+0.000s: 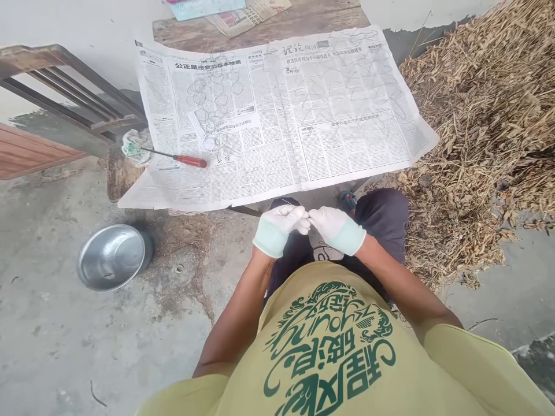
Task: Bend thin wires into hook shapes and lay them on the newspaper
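Both hands wear white gloves with mint-green cuffs and meet above my lap, just off the near edge of the newspaper. My left hand (284,222) is closed in a pinch, with a fine strand of wire (287,202) sticking up from its fingers. My right hand (332,224) is closed too, its fingertips pressed against the left ones; most of the wire is hidden between them. On the newspaper (277,167), several wire rings (214,104) lie on the left half. Loose bent wire pieces (342,81) are spread over the right half.
A red-handled screwdriver (191,161) lies at the paper's left edge beside a crumpled plastic bag (135,145). A metal basin (113,257) stands on the concrete floor at left. A wooden chair (65,86) is at far left, and a heap of dry stalks (481,150) at right.
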Action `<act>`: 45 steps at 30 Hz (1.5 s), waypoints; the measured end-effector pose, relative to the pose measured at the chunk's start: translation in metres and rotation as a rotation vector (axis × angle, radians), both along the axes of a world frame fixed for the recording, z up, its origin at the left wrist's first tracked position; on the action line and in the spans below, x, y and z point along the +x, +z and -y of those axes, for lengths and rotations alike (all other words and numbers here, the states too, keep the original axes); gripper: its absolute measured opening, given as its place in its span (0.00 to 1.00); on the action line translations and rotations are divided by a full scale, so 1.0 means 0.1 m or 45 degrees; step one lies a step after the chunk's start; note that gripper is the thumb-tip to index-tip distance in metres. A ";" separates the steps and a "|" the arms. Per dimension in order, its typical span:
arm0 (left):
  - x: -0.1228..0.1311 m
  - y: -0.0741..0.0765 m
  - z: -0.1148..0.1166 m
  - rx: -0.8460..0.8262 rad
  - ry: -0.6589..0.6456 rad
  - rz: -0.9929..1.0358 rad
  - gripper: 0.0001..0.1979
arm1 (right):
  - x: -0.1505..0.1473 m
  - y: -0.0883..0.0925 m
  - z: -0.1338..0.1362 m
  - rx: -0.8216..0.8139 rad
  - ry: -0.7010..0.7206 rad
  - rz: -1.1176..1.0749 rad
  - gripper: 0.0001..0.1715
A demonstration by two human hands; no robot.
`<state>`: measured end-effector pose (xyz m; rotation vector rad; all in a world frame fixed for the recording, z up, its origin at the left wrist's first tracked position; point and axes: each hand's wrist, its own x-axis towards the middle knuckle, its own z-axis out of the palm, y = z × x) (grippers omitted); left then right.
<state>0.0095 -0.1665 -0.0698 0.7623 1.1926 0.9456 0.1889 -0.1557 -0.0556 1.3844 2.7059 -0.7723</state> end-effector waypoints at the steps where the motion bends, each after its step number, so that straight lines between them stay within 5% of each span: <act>1: 0.00 0.02 0.00 -0.003 -0.006 -0.010 0.22 | 0.02 -0.01 0.00 -0.057 -0.057 -0.137 0.17; 6: 0.01 0.11 -0.01 -0.010 -0.087 -0.091 0.22 | 0.18 -0.05 -0.05 -0.442 -0.379 -0.909 0.21; 11: 0.03 0.11 0.00 -0.002 -0.098 -0.107 0.23 | 0.22 -0.01 -0.10 -0.663 -0.442 -1.045 0.13; 14: 0.05 0.08 0.00 -0.013 -0.094 -0.091 0.23 | 0.18 0.00 -0.07 -0.564 -0.510 -0.974 0.07; 20: 0.11 0.02 0.05 -0.006 0.075 -0.003 0.21 | 0.03 -0.02 0.03 -0.105 -0.670 -0.629 0.13; 28: 0.14 0.04 0.09 -0.031 0.152 -0.142 0.19 | -0.01 -0.14 0.00 0.390 -0.246 0.020 0.24; 37: 0.09 -0.05 0.14 0.012 0.088 0.022 0.22 | 0.02 -0.17 0.06 0.260 -0.593 -0.350 0.16; 45: 0.11 -0.03 0.18 0.030 0.092 0.000 0.24 | 0.06 -0.14 0.08 0.191 -0.697 -0.520 0.14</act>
